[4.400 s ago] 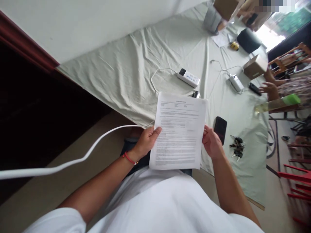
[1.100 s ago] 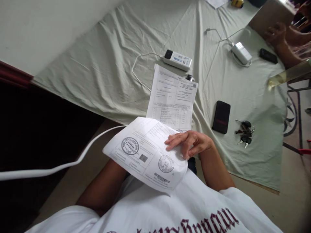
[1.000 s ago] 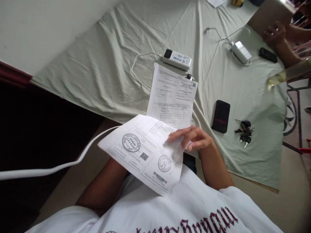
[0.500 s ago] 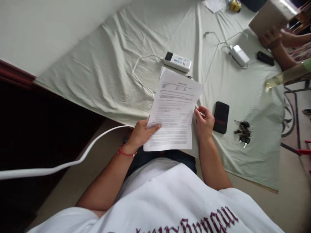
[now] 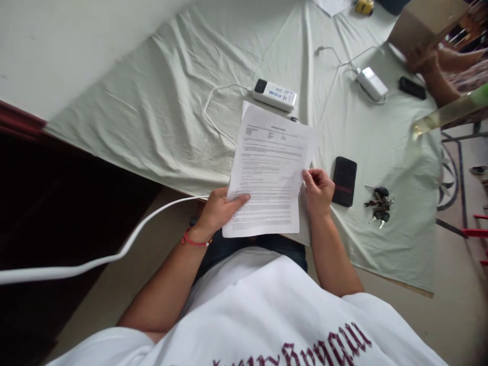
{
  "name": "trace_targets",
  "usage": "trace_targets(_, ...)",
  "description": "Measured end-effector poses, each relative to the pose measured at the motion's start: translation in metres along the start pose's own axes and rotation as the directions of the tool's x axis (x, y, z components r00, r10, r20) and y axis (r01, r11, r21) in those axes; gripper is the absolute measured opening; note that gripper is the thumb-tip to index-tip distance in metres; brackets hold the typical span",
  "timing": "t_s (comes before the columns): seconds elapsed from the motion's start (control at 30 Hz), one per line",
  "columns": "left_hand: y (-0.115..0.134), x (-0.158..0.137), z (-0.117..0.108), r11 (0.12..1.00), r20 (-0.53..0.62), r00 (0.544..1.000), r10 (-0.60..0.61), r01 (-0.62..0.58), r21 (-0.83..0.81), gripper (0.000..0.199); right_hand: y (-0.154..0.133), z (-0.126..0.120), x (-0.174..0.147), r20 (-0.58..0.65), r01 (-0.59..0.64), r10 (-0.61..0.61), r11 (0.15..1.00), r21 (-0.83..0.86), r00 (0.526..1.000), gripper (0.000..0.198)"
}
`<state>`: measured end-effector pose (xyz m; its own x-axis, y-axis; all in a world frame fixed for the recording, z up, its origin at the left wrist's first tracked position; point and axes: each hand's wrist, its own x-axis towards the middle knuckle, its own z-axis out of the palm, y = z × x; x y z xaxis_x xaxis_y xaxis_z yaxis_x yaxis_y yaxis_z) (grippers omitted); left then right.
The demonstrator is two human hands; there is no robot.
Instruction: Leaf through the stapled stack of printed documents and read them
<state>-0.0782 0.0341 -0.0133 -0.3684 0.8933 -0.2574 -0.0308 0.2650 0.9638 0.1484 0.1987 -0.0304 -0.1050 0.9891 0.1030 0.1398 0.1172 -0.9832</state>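
Printed sheets of paper (image 5: 270,178) are held up in front of my body over the table's near edge. My left hand (image 5: 223,208) is closed on their lower left side, thumb on top and the other fingers hidden beneath. At the right edge, my right hand (image 5: 319,190) pinches the paper between thumb and forefinger. More than one sheet seems to be in the stack. Just beyond the top of the paper lies a white power bank (image 5: 275,95) with a dark end and a white cable. A black phone-like device (image 5: 344,181) rests right of my right hand.
Keys (image 5: 380,203) lie on the pale green tablecloth (image 5: 404,244). Further back are a white adapter (image 5: 371,85), a black object (image 5: 412,88) and a yellow item (image 5: 364,7). Another person's hand (image 5: 421,58) holds a cardboard box (image 5: 423,25). A thick white cable (image 5: 152,218) runs left.
The view has shifted slightly, so the table items sit a little further left. My right fingertips have closed on the paper's right edge. The other person's box has tilted.
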Motion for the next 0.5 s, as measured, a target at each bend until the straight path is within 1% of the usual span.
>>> trace_targets(0.13, 0.000, 0.000, 0.000, 1.000, 0.001, 1.000, 0.001, -0.001, 0.000, 0.060, -0.001, 0.001, -0.002, -0.022, 0.059, -0.059, 0.998, 0.001, 0.998, 0.030)
trace_targets(0.23, -0.001, 0.001, 0.001, 1.000, -0.006, 1.000, 0.009, -0.009, 0.015, 0.061, -0.003, 0.004, -0.003, -0.046, 0.155, -0.156, 0.988, -0.021, 0.987, 0.026)
trace_targets(0.33, -0.001, 0.001, 0.001, 1.000, -0.013, 1.000, 0.015, -0.015, 0.006, 0.060, -0.006, 0.006, -0.005, -0.053, 0.226, -0.225, 0.974, 0.017, 0.973, 0.024)
trace_targets(0.43, -0.003, 0.001, 0.001, 1.000, -0.001, 1.000, 0.011, -0.011, -0.005, 0.058, -0.009, 0.007, -0.008, -0.028, 0.234, -0.233, 0.967, 0.098, 0.972, 0.021)
trace_targets(0.5, -0.003, 0.001, 0.001, 1.000, 0.001, 1.000, 0.001, -0.001, 0.000, 0.058, -0.013, 0.005, -0.010, 0.037, 0.199, -0.209, 0.962, 0.188, 0.977, 0.020)
